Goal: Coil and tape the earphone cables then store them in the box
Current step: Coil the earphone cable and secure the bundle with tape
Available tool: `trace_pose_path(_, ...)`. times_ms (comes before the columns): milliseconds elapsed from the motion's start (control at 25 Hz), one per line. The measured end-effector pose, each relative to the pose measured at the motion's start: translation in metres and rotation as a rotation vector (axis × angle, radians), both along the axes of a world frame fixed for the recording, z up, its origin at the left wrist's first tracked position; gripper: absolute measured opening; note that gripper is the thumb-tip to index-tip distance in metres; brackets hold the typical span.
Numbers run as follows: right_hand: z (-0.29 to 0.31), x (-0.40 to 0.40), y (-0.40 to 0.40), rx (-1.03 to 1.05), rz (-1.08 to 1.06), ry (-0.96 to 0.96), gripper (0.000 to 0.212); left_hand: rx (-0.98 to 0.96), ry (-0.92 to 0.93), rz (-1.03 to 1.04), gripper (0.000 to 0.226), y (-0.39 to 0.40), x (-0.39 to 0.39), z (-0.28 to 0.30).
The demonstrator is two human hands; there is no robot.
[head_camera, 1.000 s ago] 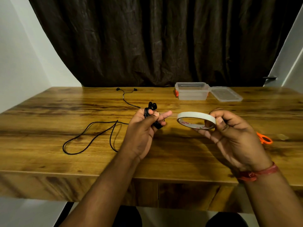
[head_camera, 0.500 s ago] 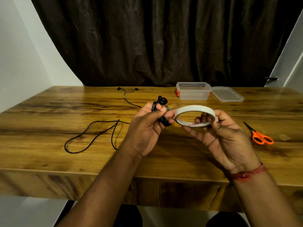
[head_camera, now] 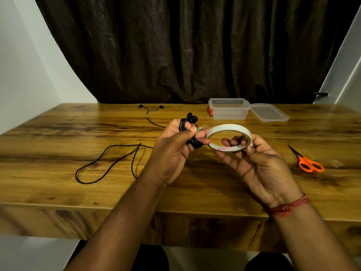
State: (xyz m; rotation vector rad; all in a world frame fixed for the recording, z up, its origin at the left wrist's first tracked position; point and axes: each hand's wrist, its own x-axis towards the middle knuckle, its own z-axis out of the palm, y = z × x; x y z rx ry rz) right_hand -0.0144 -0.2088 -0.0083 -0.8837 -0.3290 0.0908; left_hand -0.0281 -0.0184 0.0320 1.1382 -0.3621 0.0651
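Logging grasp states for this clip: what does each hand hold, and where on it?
Left hand clasps the coiled earphone cable around the bundle's middle. Right hand holds the tape roll by its rim, fingers inside the ring.

The left hand (head_camera: 172, 149) grips a coiled black earphone bundle (head_camera: 190, 132), its fingertips meeting the white tape roll (head_camera: 228, 136) held by the right hand (head_camera: 259, 167); orange scissors (head_camera: 306, 162) lie right of it.
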Motion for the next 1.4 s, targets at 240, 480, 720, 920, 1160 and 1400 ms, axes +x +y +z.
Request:
trace_pose_path(240, -0.003, 0.001, -0.004, -0.095, -0.056, 0.045, 0.026, 0.100, -0.012, 0.081, 0.016, 0.002, 0.002, -0.001)
trace_pose_path(480, 0.006, 0.005, -0.081, -1.261, -0.810, -0.229, 0.019, 0.303, -0.041, 0.189, 0.012, 0.008, 0.009, -0.013)
trace_pose_path(720, -0.023, 0.007, -0.160, -2.179, -0.830, -0.060, 0.027, 0.390, -0.076, 0.219, 0.011, 0.006, 0.014, -0.019)
trace_pose_path(920, -0.011, 0.013, -0.148, -2.057, -0.807, 0.042, 0.019, 0.384, -0.051, 0.247, 0.006, -0.004, 0.011, -0.020)
trace_pose_path(1160, 0.021, 0.027, -0.133, -2.008, -0.613, 0.279, 0.022, 0.376, -0.035, 0.236, 0.006, -0.008, 0.016, -0.027)
trace_pose_path(1400, 0.021, -0.006, -0.088, -1.957, -0.639, 0.003, 0.018, 0.364, -0.013, 0.252, 0.012, -0.012, 0.015, -0.028)
